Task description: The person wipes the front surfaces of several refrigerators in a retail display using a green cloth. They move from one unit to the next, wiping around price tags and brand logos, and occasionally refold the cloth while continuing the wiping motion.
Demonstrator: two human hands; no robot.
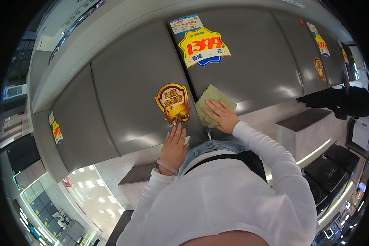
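Observation:
My right hand point(223, 117) lies spread over a folded green cloth point(211, 95), pressing it on the gray door of a refrigerator point(252, 70), beside the dark gap between two doors. My left hand point(174, 144) rests with fingers nearly straight at the lower edge of the left door point(126, 86), holding nothing. Its fingertips touch or nearly touch the bottom of a gold badge sticker point(173, 103). A yellow, star-edged price sign point(204, 46) is fixed near the top of the right door, with a white and blue tag point(186, 24) above it.
More gray appliance doors with signs stand at left point(77, 123) and right point(313, 55). A person in dark clothes point(350, 101) stands at far right. Low display plinths point(304, 120) with dark tops are behind me, near a counter with black cooktops point(329, 172).

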